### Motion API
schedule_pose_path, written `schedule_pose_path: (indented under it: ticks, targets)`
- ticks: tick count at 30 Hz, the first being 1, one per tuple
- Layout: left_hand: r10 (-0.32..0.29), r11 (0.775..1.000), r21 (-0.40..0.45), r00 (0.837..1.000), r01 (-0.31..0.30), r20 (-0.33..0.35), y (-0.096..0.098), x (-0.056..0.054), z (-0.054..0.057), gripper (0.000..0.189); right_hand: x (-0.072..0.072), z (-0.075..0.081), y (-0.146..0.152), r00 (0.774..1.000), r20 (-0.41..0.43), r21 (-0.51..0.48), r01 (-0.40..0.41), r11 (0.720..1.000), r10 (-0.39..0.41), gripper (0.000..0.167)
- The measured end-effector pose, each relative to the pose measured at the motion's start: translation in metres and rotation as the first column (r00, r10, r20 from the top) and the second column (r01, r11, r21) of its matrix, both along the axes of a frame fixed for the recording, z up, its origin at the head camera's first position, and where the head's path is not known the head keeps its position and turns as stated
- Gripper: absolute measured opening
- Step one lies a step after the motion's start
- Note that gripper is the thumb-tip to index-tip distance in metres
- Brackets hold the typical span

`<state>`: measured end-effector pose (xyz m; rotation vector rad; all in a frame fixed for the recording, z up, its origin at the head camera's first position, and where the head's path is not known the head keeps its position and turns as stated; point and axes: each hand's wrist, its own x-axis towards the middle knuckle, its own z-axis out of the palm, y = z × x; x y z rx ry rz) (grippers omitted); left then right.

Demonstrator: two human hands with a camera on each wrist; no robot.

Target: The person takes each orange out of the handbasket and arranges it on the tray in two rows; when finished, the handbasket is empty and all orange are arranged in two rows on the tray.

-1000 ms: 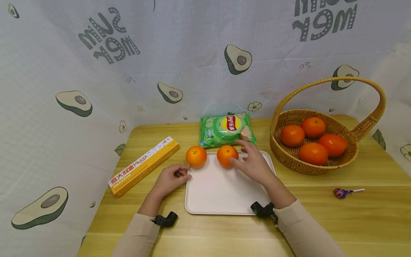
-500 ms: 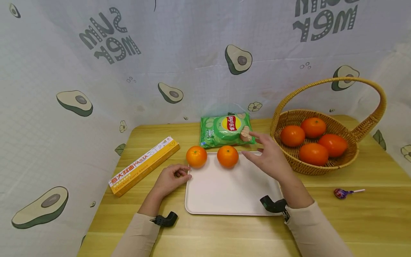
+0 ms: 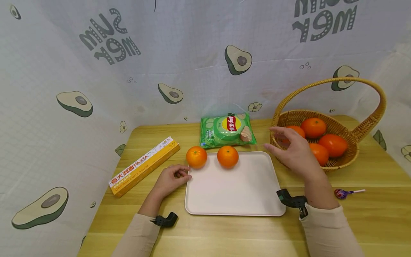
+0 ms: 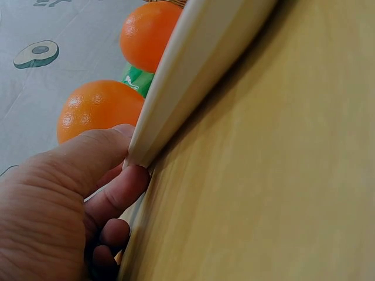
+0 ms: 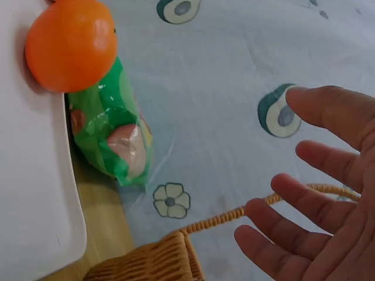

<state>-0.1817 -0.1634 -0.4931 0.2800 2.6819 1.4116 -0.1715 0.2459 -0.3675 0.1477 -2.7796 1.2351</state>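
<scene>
My left hand (image 3: 170, 180) is at the left rim of the white tray (image 3: 234, 192). In the left wrist view, its thumb and curled index finger pinch the tray's edge (image 4: 176, 88). Two oranges sit along the tray's far side: one orange (image 3: 196, 157) at the far left corner, the other orange (image 3: 227, 157) near the middle. My right hand (image 3: 297, 151) hovers over the near left side of a wicker basket (image 3: 289, 162), fingers spread and holding nothing. Inside the basket lie several orange-red fruits (image 3: 333, 145), two of them partly hidden by that hand.
Behind the tray lies a green bag of Lay's chips (image 3: 226, 130). A yellow pasta box (image 3: 144, 167) lies slanted at the left. A wrapped lollipop (image 3: 341, 193) is right of my right wrist. The basket's tall handle (image 3: 330, 81) arches up; a printed curtain (image 3: 192, 71) hangs behind the table.
My right hand has come away from the orange at the tray's middle and moved right to the basket. That orange stays on the tray. The left hand has not moved.
</scene>
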Motion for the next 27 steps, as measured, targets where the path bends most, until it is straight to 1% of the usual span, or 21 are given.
schedule_pose_path:
  ticks: [5,10,18,22,27]
  targets:
    - [-0.003,1.0,0.008,1.0,0.003,-0.001,0.0,0.0,0.0,0.021,0.0,0.0,0.021,0.999,-0.006,0.016,0.044,0.999,-0.044,0.067]
    - [-0.007,1.0,0.008,1.0,0.008,-0.004,0.001,0.0,0.0,0.022,0.0,-0.002,0.042,0.995,0.001,0.073,0.103,0.992,-0.103,0.07]
    - [-0.005,1.0,0.002,1.0,0.005,-0.003,0.001,0.001,0.0,0.022,0.003,-0.006,0.068,0.986,0.002,0.093,0.167,0.982,-0.168,0.071]
    - [-0.006,1.0,0.005,1.0,0.006,-0.003,0.0,0.0,0.0,0.022,0.003,-0.009,0.081,0.982,0.034,0.136,0.182,0.974,-0.188,0.074]
    - [-0.007,1.0,0.007,1.0,0.007,-0.004,0.0,0.0,0.0,0.022,0.001,-0.013,0.093,0.975,0.092,0.206,0.179,0.962,-0.201,0.078]
